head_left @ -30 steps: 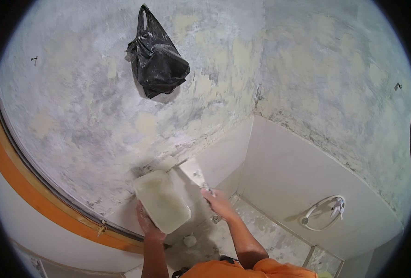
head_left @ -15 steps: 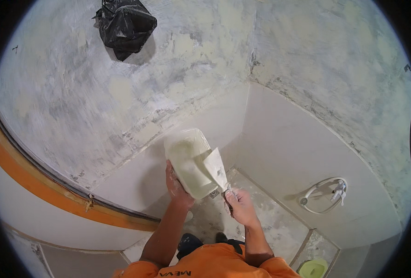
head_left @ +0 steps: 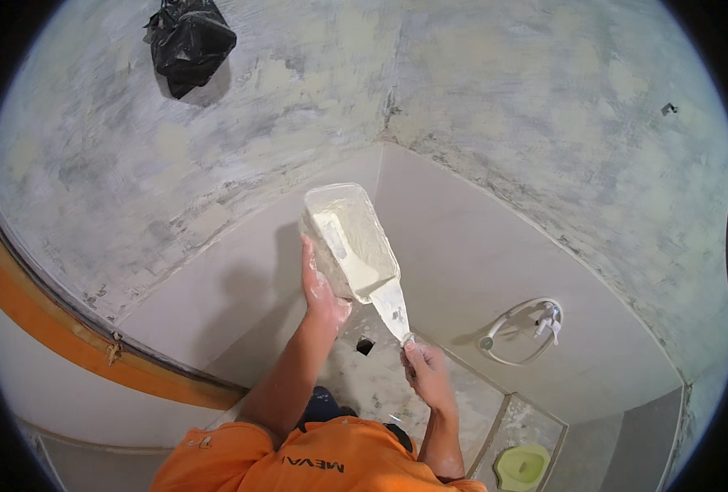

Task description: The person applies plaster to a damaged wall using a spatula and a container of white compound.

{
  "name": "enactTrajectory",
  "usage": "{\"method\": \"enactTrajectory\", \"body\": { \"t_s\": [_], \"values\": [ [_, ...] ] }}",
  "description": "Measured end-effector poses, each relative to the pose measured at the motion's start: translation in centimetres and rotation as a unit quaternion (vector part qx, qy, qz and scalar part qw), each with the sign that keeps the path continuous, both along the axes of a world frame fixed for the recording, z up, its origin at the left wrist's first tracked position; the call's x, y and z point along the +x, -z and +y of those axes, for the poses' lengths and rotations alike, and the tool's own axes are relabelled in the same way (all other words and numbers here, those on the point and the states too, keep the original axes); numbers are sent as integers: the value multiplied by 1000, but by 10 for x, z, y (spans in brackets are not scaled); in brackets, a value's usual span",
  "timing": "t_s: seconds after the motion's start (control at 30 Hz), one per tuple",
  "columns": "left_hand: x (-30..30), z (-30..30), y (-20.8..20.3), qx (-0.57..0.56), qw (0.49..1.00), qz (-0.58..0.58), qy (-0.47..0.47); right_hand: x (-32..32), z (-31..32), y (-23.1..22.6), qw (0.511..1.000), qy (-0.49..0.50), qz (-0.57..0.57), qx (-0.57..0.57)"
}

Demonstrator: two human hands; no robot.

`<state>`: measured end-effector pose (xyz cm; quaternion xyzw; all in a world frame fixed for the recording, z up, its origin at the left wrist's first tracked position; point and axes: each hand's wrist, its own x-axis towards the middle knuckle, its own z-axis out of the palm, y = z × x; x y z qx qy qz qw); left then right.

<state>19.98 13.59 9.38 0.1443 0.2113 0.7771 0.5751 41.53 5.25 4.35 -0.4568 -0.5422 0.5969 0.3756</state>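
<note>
A rectangular whitish plastic tub (head_left: 313,199) is tilted in front of me, with creamy filler (head_left: 356,266) smeared on its walls and bottom. My left hand (head_left: 324,289), dusted white, grips the tub from its left side and underneath. In my right hand (head_left: 429,375) is the handle of a putty knife (head_left: 392,312), fingers wrapped round it. The knife's wide blade is coated with filler and meets the tub's near right edge. Part of the handle is hidden by my fingers.
Patchy filled walls (head_left: 495,90) meet in a corner above smooth pale panels (head_left: 479,230). A black plastic bag (head_left: 190,47) covers something on the wall. On the right hang a white hose and sprayer (head_left: 551,318). Below are a floor hole (head_left: 365,346) and a yellow-green squat toilet (head_left: 507,469).
The tub has risen and tipped, showing more of its inside. The putty knife's blade has shifted to the tub's near edge. My view has turned to the right.
</note>
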Motion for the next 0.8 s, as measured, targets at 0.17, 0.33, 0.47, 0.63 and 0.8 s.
{"method": "enactTrajectory", "body": {
  "t_s": [0.17, 0.33, 0.47, 0.63, 0.8],
  "values": [
    [24, 13, -2, 3, 999, 6, 47, 41, -18, -3, 999, 34, 8, -5],
    [32, 29, -10, 37, 997, -23, 57, 58, -33, -9, 996, 85, -10, 23],
    [49, 23, -16, 12, 996, -15, 84, 69, -29, 2, 978, 179, 22, 103],
    [70, 10, 1, 1, 995, -6, 103, 53, -8, 5, 961, 218, 111, 127],
    [97, 5, 17, 11, 994, -38, 105, 16, 9, 17, 932, 269, -60, 236]
  ]
}}
